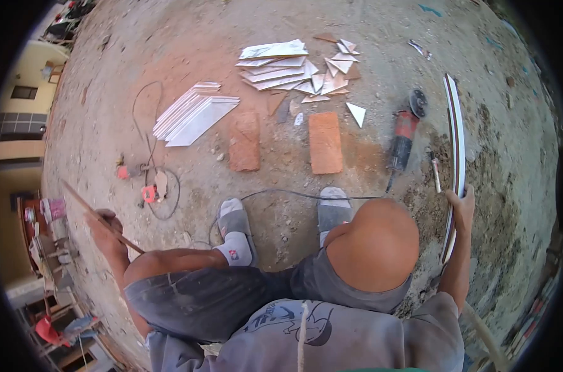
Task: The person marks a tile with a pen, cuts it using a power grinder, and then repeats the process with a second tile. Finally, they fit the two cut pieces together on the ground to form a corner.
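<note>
At the left, my left hand (107, 230) is closed round a thin brown strip (83, 203) beside my knee. My right hand (462, 209) grips a long white and dark strip (457, 139) near its lower part, at the right. An angle grinder (405, 131) with a red and black body lies on the ground between my feet and that strip, its disc pointing away. Two orange bricks (244, 141) (325, 142) lie flat in front of my feet. Beyond them are a stack of cut white tiles (272, 65), angled tile pieces (201, 118) and triangular offcuts (335, 73).
A black cable (281, 191) runs across the ground by my feet to the grinder. Red plug pieces (149, 193) lie at the left. A marker-like white stick (436, 173) is beside the long strip. A person in red (48, 330) shows at the lower left.
</note>
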